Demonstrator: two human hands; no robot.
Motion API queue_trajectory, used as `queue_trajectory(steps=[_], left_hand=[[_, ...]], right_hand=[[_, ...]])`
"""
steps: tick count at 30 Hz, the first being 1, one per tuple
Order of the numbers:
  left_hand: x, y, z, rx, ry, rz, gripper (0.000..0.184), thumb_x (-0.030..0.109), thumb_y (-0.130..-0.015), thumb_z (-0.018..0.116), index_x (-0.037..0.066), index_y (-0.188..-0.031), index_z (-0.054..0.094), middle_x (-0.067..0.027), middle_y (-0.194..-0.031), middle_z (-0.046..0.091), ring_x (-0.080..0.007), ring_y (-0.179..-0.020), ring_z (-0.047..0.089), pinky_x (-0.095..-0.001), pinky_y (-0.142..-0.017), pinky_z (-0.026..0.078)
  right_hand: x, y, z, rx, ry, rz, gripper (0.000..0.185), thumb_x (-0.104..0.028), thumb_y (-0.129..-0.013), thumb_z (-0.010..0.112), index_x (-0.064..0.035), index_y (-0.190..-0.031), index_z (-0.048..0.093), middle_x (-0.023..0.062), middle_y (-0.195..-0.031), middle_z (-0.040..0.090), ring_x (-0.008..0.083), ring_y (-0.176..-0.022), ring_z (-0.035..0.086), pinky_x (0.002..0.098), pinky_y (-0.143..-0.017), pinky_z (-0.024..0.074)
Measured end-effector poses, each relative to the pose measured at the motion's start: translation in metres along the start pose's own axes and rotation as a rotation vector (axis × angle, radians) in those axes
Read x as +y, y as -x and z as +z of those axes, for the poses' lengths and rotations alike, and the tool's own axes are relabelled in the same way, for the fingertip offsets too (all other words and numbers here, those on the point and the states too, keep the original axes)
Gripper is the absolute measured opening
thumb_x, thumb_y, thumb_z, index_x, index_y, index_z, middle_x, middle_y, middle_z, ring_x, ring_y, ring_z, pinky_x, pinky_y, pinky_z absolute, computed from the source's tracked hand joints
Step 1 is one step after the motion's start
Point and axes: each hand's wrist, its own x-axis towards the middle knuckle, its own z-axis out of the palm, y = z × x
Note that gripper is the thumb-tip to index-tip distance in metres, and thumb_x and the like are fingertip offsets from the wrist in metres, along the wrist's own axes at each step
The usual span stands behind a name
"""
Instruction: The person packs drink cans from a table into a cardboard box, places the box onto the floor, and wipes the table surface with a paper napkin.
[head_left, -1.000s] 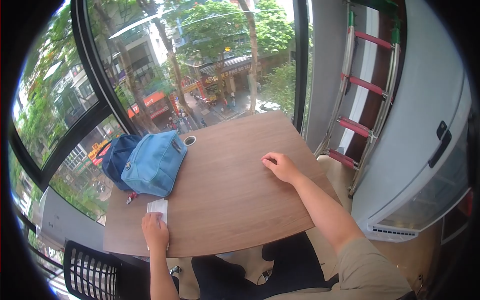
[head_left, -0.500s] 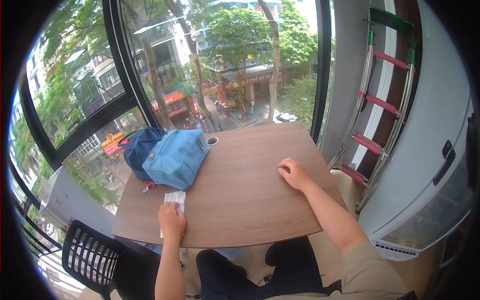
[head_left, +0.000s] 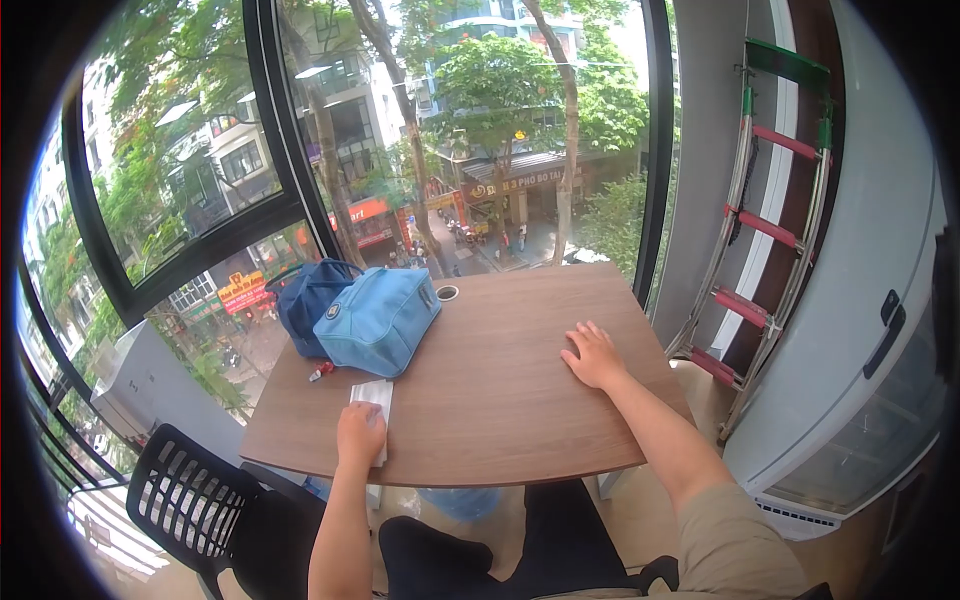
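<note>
My left hand [head_left: 361,434] lies on a flat white folded sheet, perhaps tissue [head_left: 371,392], at the table's near left; its fingers are curled over it and partly hidden. On the bare wood at the right rests my right hand [head_left: 594,356], palm down, fingers apart, holding nothing. Beyond my left hand stands a light blue fabric bag [head_left: 385,318] with a dark blue bag [head_left: 303,305] against its left side. A small red-and-white item [head_left: 321,371] sits by the bags. Just right of them is a cup of dark liquid [head_left: 447,294].
The brown wooden table [head_left: 510,400] borders a large window. A black mesh-backed chair [head_left: 190,495] stands at the left, near a white cabinet-like unit [head_left: 165,385]. At the right are a folded ladder [head_left: 770,230] and a pale fridge-like appliance [head_left: 850,300].
The view has shifted, moving the table and bags slightly right in frame. My right hand's fingers have gone from curled to spread flat. My left hand stays on the white sheet.
</note>
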Motion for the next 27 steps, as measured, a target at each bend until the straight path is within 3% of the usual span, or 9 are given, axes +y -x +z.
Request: queue_trajectory(steps=[4, 10, 17, 22, 23, 24, 26, 27], left_hand=[[0.017, 0.015, -0.016, 0.047, 0.125, 0.023, 0.019, 0.007, -0.088, 0.071, 0.004, -0.106, 0.077, -0.0155, -0.114, 0.073, -0.0372, -0.113, 0.067, -0.0459, -0.099, 0.052], [0.076, 0.06, -0.023, 0.016, 0.157, 0.124, 0.018, 0.009, -0.09, 0.072, 0.006, -0.107, 0.077, -0.0139, -0.116, 0.073, -0.0358, -0.113, 0.067, -0.0461, -0.1, 0.05], [0.069, 0.089, -0.026, 0.098, 0.062, 0.139, 0.021, 0.016, -0.091, 0.075, 0.005, -0.109, 0.077, -0.0118, -0.115, 0.073, -0.0346, -0.113, 0.066, -0.0472, -0.103, 0.047], [0.06, 0.078, -0.029, 0.053, 0.123, 0.117, 0.019, 0.015, -0.092, 0.075, 0.004, -0.107, 0.077, -0.0131, -0.114, 0.073, -0.0361, -0.111, 0.066, -0.049, -0.103, 0.047], [0.065, 0.072, -0.026, -0.084, 0.15, 0.094, 0.028, 0.02, -0.094, 0.074, 0.005, -0.117, 0.075, -0.0154, -0.125, 0.071, -0.0367, -0.121, 0.064, -0.0499, -0.111, 0.044], [0.072, 0.065, -0.018, -0.092, 0.151, 0.095, 0.028, 0.02, -0.094, 0.074, 0.005, -0.117, 0.075, -0.0154, -0.125, 0.071, -0.0367, -0.121, 0.064, -0.0499, -0.111, 0.044], [0.088, 0.048, 0.004, -0.218, 0.018, 0.21, 0.046, 0.033, -0.101, 0.068, 0.007, -0.139, 0.067, -0.0173, -0.149, 0.06, -0.0359, -0.143, 0.051, -0.0494, -0.123, 0.036], [0.089, 0.035, 0.014, -0.224, 0.026, 0.212, 0.046, 0.033, -0.101, 0.068, 0.007, -0.139, 0.067, -0.0173, -0.149, 0.06, -0.0359, -0.143, 0.051, -0.0494, -0.123, 0.036]], right_hand=[[-0.003, -0.004, 0.001, -0.124, 0.11, 0.062, 0.069, -0.055, -0.108, 0.045, -0.012, -0.163, 0.043, 0.0141, -0.173, 0.033, 0.0306, -0.162, 0.024, 0.0474, -0.133, 0.0183], [-0.01, -0.006, -0.005, -0.221, 0.169, 0.082, 0.079, -0.064, -0.108, 0.037, -0.0132, -0.169, 0.032, 0.0143, -0.178, 0.022, 0.0303, -0.165, 0.018, 0.0476, -0.134, 0.0141], [-0.014, -0.008, 0.006, -0.268, 0.197, 0.101, 0.082, -0.065, -0.109, 0.036, -0.0112, -0.17, 0.027, 0.0177, -0.178, 0.02, 0.0324, -0.165, 0.016, 0.0505, -0.134, 0.0116], [-0.035, -0.006, 0.007, -0.254, 0.226, 0.154, 0.081, -0.062, -0.11, 0.036, -0.0069, -0.169, 0.027, 0.0224, -0.176, 0.019, 0.0401, -0.164, 0.015, 0.058, -0.132, 0.0105], [-0.036, -0.006, 0.009, -0.26, 0.223, 0.156, 0.081, -0.062, -0.11, 0.036, -0.0069, -0.169, 0.027, 0.0224, -0.176, 0.019, 0.0401, -0.164, 0.015, 0.058, -0.132, 0.0105], [-0.035, -0.006, 0.01, -0.25, 0.214, 0.149, 0.081, -0.062, -0.11, 0.036, -0.0068, -0.169, 0.027, 0.0224, -0.176, 0.019, 0.0406, -0.164, 0.015, 0.0587, -0.132, 0.0104], [-0.033, -0.006, 0.009, -0.243, 0.211, 0.152, 0.082, -0.062, -0.11, 0.036, -0.0067, -0.169, 0.028, 0.0225, -0.176, 0.019, 0.0411, -0.164, 0.014, 0.0593, -0.132, 0.0102], [-0.034, -0.005, 0.009, -0.243, 0.216, 0.145, 0.082, -0.062, -0.11, 0.036, -0.0069, -0.169, 0.027, 0.0226, -0.176, 0.019, 0.0407, -0.164, 0.014, 0.0592, -0.132, 0.0101]])
